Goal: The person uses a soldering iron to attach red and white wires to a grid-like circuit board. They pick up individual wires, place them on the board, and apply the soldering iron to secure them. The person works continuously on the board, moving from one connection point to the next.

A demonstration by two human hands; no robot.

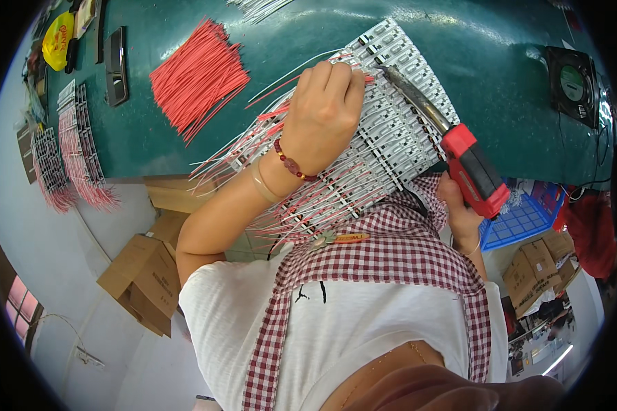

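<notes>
My right hand (461, 210) grips a red and black soldering gun (474, 168) by its handle. The gun's dark metal tip points up and left over a panel of small white circuit boards (397, 130). Above that panel, my left hand (325, 113) is closed in a pinch on a red wire (369, 79), whose end pokes out beside the fingers, a little short of the tip. My fingers hide most of that spot. Rows of red and white wires (322, 195) are attached along the panel and trail toward my checked apron.
A pile of red wires (199, 77) lies left on the green table (274, 44), near a phone (116, 66). Wired board strips (82, 147) hang at the left edge. A small black fan (572, 85) stands right, above a blue basket (521, 222). Cardboard boxes (147, 274) sit below.
</notes>
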